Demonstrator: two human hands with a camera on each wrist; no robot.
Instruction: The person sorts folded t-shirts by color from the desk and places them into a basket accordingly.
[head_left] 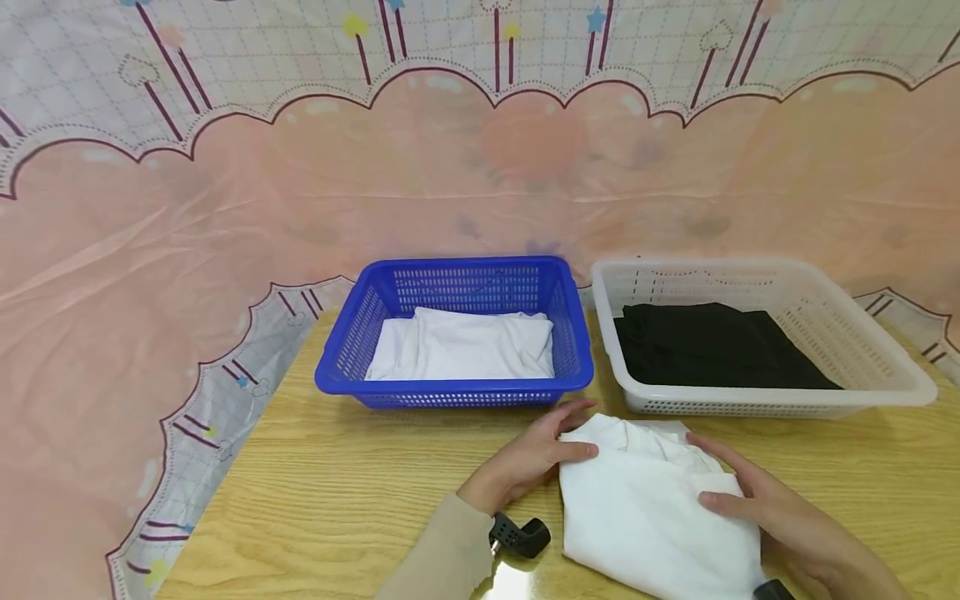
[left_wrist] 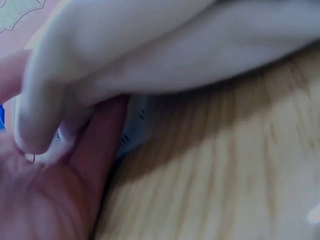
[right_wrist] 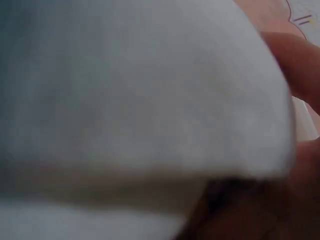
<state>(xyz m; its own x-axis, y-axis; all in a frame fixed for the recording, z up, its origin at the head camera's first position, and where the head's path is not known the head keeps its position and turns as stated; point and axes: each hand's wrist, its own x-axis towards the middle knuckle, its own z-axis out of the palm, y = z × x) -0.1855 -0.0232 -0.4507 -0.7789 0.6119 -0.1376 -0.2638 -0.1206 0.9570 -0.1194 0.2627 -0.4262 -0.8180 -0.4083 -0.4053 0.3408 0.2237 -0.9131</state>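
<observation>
A folded white garment [head_left: 652, 508] is held between both hands over the near right part of the table. My left hand [head_left: 528, 458] grips its far left corner, thumb on top and fingers round the outer side. In the left wrist view, thick folds of the garment [left_wrist: 150, 55] pass over the palm of the left hand [left_wrist: 45, 200]. At the opposite edge my right hand [head_left: 780, 504] pinches the cloth, its thumb lying on the upper layer. White fabric [right_wrist: 145, 95] fills most of the right wrist view and hides part of that hand.
Behind the hands, a blue plastic basket [head_left: 453, 387] holds folded white cloth [head_left: 472, 346]. To its right stands a white basket [head_left: 780, 400] with folded black cloth [head_left: 712, 346] inside. A patterned curtain [head_left: 480, 167] hangs along the back of the wooden table [head_left: 337, 492].
</observation>
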